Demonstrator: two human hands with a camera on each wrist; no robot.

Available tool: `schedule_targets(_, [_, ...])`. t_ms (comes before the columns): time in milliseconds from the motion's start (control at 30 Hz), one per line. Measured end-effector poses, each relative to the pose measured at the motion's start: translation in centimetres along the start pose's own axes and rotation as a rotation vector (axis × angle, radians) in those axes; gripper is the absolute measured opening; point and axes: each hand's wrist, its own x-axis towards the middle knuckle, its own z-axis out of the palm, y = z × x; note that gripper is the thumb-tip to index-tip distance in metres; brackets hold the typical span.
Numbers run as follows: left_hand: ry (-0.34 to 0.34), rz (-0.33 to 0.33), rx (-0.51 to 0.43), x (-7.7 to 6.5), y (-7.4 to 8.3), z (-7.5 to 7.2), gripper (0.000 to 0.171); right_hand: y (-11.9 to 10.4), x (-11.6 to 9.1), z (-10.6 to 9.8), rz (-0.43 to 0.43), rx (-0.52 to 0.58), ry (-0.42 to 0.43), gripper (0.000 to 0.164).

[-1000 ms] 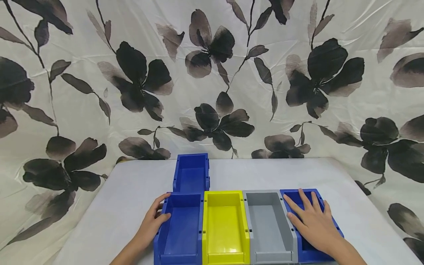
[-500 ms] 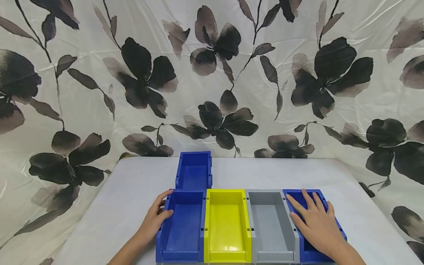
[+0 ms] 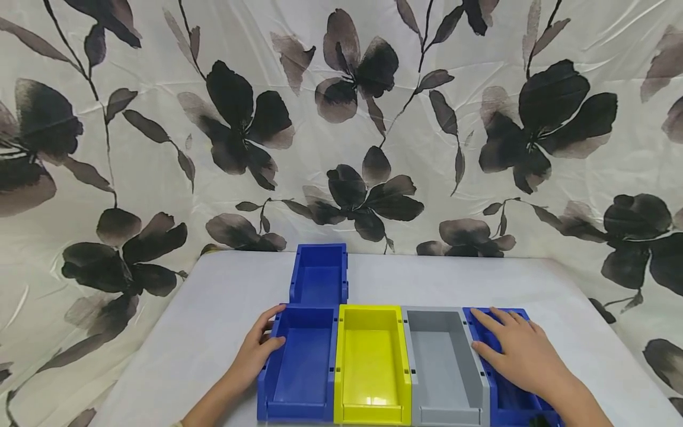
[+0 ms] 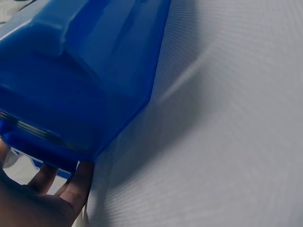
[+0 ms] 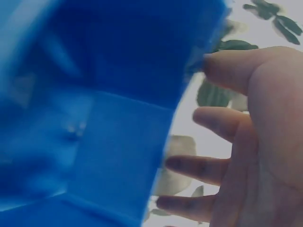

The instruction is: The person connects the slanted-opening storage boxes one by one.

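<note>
In the head view, a blue bin (image 3: 304,362), a yellow bin (image 3: 372,356), a grey bin (image 3: 440,362) and another blue bin (image 3: 509,391) stand side by side in a row. My left hand (image 3: 256,353) holds the leftmost bin at its outer wall, thumb over the rim and fingers round the far corner; the left wrist view shows fingers (image 4: 78,187) against its end. My right hand (image 3: 525,356) lies across the rightmost blue bin, its thumb at the wall beside the grey bin. In the right wrist view its fingers (image 5: 199,168) extend, spread, towards the bin's edge.
One more blue bin (image 3: 320,274) stands behind the leftmost one. The white table (image 3: 176,350) ends at a floral cloth (image 3: 299,142) hung behind it. A small dark thing (image 3: 540,420) shows at the bottom edge, by the right bin's front.
My right hand has shifted right over the rightmost blue bin, with its fingers turned more to the left. My left hand keeps its place on its bin. The whole view has drifted slightly.
</note>
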Motion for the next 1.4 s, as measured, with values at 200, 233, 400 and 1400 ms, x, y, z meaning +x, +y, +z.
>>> schedule_targets(200, [-0.014, 0.005, 0.003, 0.3, 0.0, 0.2, 0.059, -1.0, 1.7, -2.1, -0.026, 0.1, 0.037, 0.048])
schedule_targets(233, [-0.017, 0.009, 0.0, 0.3, 0.0, 0.2, 0.059, -1.3, 2.1, -2.4, -0.028, 0.117, 0.044, 0.046])
schedule_targets(400, [-0.028, 0.028, -0.015, 0.7, 0.0, 0.3, 0.059, -2.8, 4.8, -3.5, -0.062, 0.2, 0.085, 0.038])
schedule_targets(1400, [-0.009, -0.006, -0.027, 0.2, -0.7, -0.1, 0.06, -15.5, 19.8, 3.8, 0.107, 0.939, -0.066, 0.031])
